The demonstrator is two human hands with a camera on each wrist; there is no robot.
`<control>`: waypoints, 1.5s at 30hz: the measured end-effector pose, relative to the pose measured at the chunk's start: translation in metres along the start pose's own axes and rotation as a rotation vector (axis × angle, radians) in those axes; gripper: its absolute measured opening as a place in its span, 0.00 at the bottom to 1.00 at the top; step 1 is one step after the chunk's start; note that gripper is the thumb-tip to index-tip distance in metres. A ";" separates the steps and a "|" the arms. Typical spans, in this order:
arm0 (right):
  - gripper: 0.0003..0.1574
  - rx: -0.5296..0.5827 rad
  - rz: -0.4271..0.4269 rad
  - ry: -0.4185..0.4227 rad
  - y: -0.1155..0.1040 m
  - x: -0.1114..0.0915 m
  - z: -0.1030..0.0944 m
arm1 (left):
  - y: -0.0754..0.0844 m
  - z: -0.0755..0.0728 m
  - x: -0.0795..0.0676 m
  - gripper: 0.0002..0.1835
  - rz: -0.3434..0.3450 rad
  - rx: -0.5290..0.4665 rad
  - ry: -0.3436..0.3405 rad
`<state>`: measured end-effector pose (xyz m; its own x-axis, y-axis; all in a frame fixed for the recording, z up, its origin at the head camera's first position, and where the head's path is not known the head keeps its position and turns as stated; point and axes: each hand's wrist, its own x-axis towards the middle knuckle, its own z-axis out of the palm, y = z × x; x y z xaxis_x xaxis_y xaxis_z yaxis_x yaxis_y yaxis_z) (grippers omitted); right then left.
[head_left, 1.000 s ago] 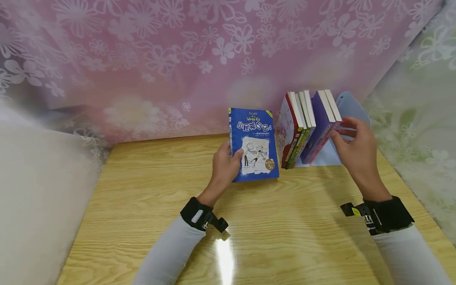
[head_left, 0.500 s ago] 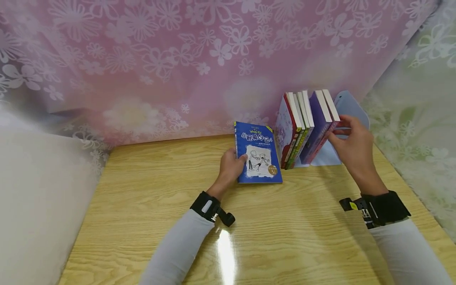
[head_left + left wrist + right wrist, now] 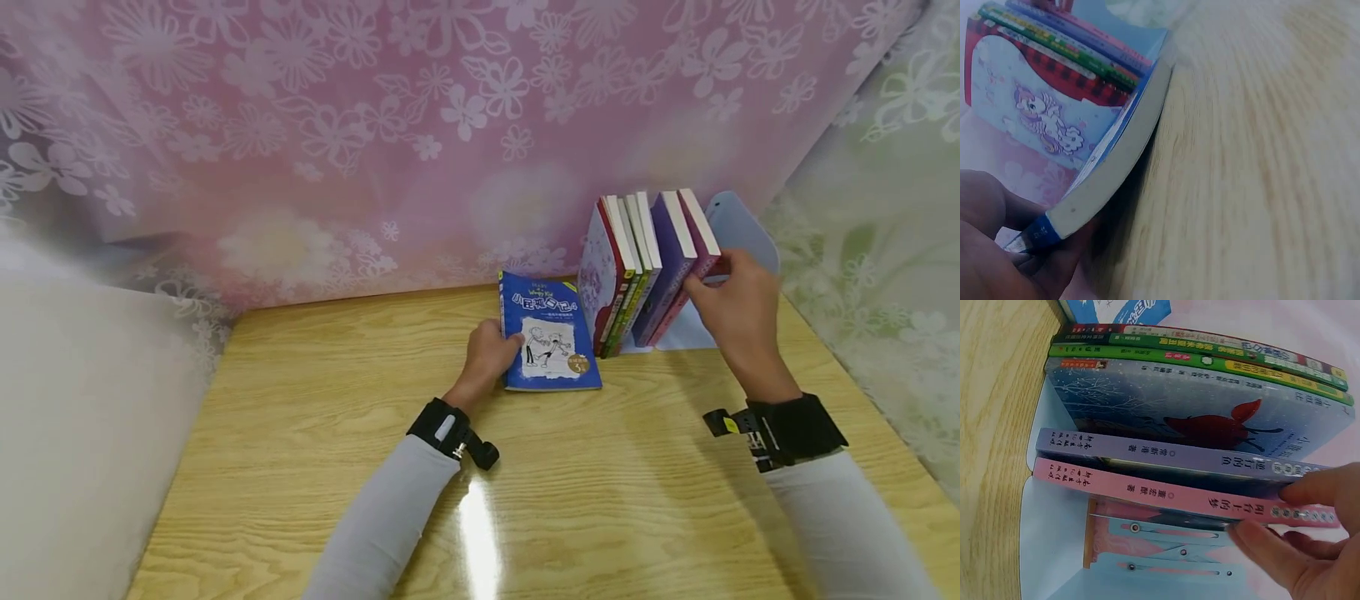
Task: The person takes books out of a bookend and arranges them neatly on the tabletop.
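My left hand (image 3: 491,358) holds a blue comic-style paperback (image 3: 553,346) by its left edge, thumb on the front cover. In the left wrist view its page block (image 3: 1116,169) slants close over the tabletop. My right hand (image 3: 738,321) pinches the top part of a pink-spined book (image 3: 1147,490) between thumb and fingers. That book leans to the right, its top slightly apart from the purple-spined book (image 3: 1147,450) beside it. Left of these stand several thinner books, the outermost one red with a unicorn cover (image 3: 1041,112).
A light blue metal bookend (image 3: 738,221) stands at the right of the row, its base under the books. The wooden table (image 3: 337,400) meets a pink flowered curtain (image 3: 360,167) behind and a pale green flowered one (image 3: 885,250) at right.
My left hand has brought the blue paperback right and down, close beside the row. The pink book's top has tipped away from the purple one, with my right hand on it.
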<state>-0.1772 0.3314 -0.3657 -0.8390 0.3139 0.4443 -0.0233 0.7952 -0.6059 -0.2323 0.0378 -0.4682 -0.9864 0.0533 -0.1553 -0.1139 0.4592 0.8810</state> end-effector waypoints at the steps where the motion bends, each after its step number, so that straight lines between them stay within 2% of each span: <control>1: 0.32 -0.015 0.007 0.002 0.000 0.000 0.001 | -0.001 0.000 0.000 0.10 0.000 0.016 -0.001; 5: 0.29 -0.043 0.013 0.008 0.001 0.002 0.006 | -0.005 -0.001 0.001 0.11 0.014 0.106 0.007; 13: 0.20 -0.118 -0.056 0.050 0.005 0.005 0.010 | -0.008 -0.005 0.001 0.17 0.031 0.269 0.015; 20: 0.18 -0.156 -0.091 0.064 0.006 0.007 0.011 | -0.013 -0.010 -0.002 0.19 0.042 0.237 -0.021; 25: 0.17 -0.157 -0.098 0.053 0.003 0.008 0.012 | -0.016 -0.015 -0.002 0.20 0.042 0.257 -0.021; 30: 0.21 -0.154 -0.091 0.034 0.000 0.009 0.006 | -0.016 -0.019 0.001 0.25 0.124 0.345 0.002; 36: 0.19 -0.144 -0.082 0.006 0.004 0.004 -0.003 | -0.017 -0.022 0.004 0.31 0.239 0.464 0.055; 42: 0.20 -0.145 -0.123 0.020 0.006 -0.006 -0.011 | -0.018 -0.024 0.004 0.30 0.312 0.479 0.045; 45: 0.19 -0.143 -0.137 0.022 0.005 -0.012 -0.016 | -0.018 -0.026 0.003 0.28 0.320 0.461 0.038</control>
<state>-0.1585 0.3400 -0.3641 -0.8215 0.2078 0.5311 -0.0572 0.8965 -0.4394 -0.2360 0.0068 -0.4730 -0.9680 0.2252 0.1111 0.2463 0.7658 0.5941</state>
